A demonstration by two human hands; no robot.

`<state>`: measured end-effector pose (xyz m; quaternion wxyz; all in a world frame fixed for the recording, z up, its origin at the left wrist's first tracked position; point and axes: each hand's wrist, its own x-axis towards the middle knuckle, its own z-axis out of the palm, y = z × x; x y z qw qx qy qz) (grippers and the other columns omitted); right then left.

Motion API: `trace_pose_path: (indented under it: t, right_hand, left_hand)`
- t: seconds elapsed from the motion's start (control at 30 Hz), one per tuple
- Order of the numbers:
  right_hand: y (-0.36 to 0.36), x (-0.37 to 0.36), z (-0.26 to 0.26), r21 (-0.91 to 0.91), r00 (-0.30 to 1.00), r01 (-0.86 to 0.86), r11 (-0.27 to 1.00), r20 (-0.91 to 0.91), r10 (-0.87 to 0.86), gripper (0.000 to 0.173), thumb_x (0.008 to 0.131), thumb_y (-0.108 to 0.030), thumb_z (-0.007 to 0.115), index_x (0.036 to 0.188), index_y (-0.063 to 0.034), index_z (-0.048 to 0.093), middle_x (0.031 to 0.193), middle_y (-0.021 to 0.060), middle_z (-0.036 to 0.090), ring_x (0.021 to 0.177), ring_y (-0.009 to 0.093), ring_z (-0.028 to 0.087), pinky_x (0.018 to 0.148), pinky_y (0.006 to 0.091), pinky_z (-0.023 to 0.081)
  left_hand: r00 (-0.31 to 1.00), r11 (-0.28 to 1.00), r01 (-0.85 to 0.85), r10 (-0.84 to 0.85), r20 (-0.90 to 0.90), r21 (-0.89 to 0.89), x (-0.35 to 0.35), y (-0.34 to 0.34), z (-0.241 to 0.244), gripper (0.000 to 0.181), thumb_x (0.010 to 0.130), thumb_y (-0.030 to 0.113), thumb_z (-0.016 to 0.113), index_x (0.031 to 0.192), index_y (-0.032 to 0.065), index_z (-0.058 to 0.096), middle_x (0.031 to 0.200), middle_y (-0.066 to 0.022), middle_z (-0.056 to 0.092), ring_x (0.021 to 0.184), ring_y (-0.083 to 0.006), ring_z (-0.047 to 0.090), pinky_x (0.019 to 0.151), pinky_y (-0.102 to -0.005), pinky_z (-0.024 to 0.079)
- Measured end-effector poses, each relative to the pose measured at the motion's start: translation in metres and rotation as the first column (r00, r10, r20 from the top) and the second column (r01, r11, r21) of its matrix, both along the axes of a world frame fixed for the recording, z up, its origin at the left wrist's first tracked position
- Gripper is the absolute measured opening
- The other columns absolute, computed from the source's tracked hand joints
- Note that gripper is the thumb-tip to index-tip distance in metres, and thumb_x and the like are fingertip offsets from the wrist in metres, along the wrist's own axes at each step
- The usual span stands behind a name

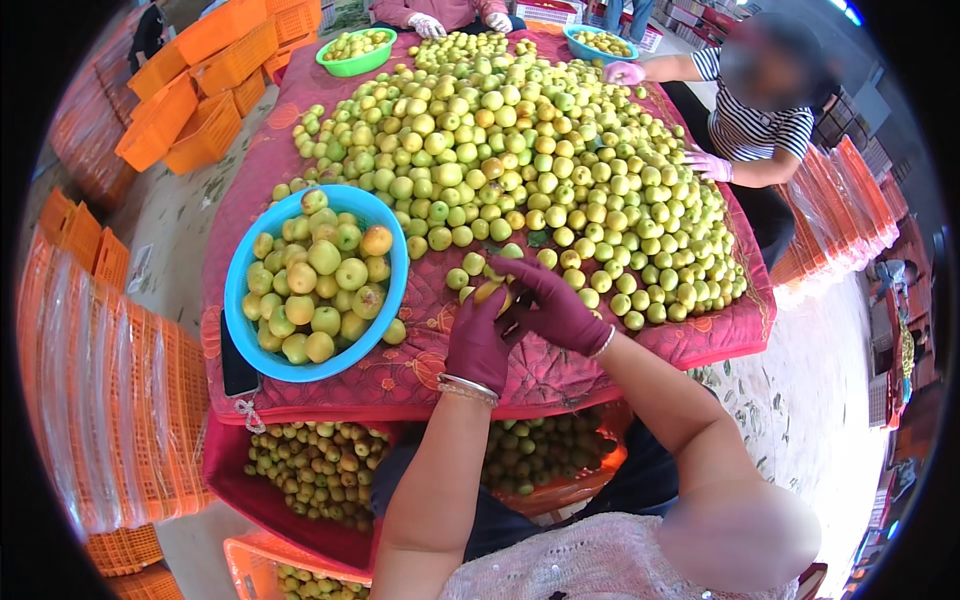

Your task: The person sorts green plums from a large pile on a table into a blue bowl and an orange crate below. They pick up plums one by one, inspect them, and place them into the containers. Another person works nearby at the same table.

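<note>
Both my hands wear dark red gloves and meet over the near part of a table with a red quilted cover (555, 375). My left hand (480, 337) has a yellow-green fruit (491, 292) between its fingers. My right hand (551, 304) reaches over from the right, its fingertips at the same fruit and close to other fruits; whether it grips one is hidden. Beyond them spreads a big heap of small round green-yellow fruits (465, 150). Left of my hands stands a blue plastic basket (400, 285) filled with such fruits, some with brown patches. One loose fruit (394, 331) touches its right side.
A black phone (238, 360) lies by the blue basket. Under the table edge are a red-lined bin (232, 465) and an orange crate (251, 559) with fruits. Co-workers sit at the right and far sides, near a green basin (360, 66). Orange crates (112, 390) are stacked left.
</note>
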<state>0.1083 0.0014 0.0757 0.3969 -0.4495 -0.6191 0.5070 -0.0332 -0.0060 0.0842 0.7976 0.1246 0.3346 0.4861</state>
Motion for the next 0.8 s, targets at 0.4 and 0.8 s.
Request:
trace_pose_path:
  t: [0.4, 0.8]
  right_hand:
    - [0.028, 0.104, -0.065, 0.295, 0.661, 0.535, 0.791, 0.437, -0.610, 0.023, 0.082, -0.006, 0.058, 0.102, -0.0022, 0.067, 0.093, 0.0140, 0.070, 0.084, 0.021, 0.067, 0.078, 0.0311, 0.052]
    - [0.057, 0.092, -0.055, 0.182, 0.461, 0.321, 0.929, 0.827, -0.321, 0.036, 0.084, -0.035, 0.064, 0.108, -0.0079, 0.063, 0.094, 0.0178, 0.068, 0.086, 0.036, 0.066, 0.077, 0.0443, 0.052]
  left_hand:
    - [0.990, 0.997, -0.055, 0.048, 0.131, 0.048, -0.022, 0.012, -0.017, 0.013, 0.083, 0.018, 0.057, 0.076, 0.0078, 0.053, 0.065, -0.0002, 0.049, 0.044, -0.0093, 0.038, 0.037, -0.0232, 0.026]
    - [0.927, 0.987, -0.120, 0.149, 0.343, -0.106, -0.025, 0.020, -0.017, 0.017, 0.088, 0.027, 0.052, 0.086, 0.0104, 0.054, 0.074, -0.0021, 0.054, 0.045, -0.0103, 0.035, 0.038, -0.0228, 0.023]
